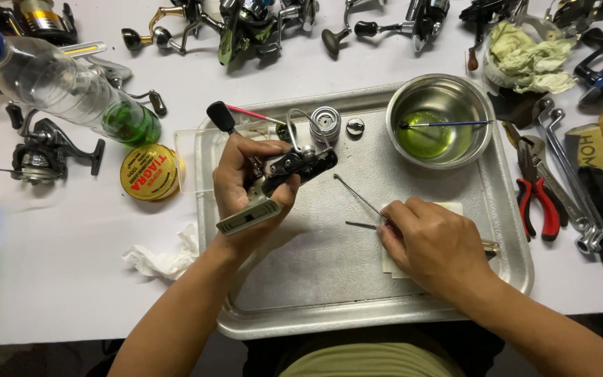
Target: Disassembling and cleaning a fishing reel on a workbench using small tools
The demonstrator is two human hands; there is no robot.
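Observation:
My left hand (246, 183) grips a black and silver fishing reel body (286, 173) by its foot, held over the left part of a metal tray (329, 307). The reel's wire bail and black-knobbed handle (221, 115) stick up toward the tray's far rim. My right hand (433, 244) rests on a white paper pad (448, 208) in the tray, fingertips pinching a thin metal rod (357, 195) that points up-left. A second short pin (359, 225) lies beside the fingers. A silver spool (325, 124) and a small round cap (355, 126) lie near the far rim.
A steel bowl (476, 119) of greenish liquid with a small brush sits in the tray's far right corner. Red pliers (540, 202) and wrenches (567, 174) lie to the right. At left are a plastic bottle (64, 87), a yellow tin (149, 172), a crumpled tissue (162, 258) and other reels (43, 157).

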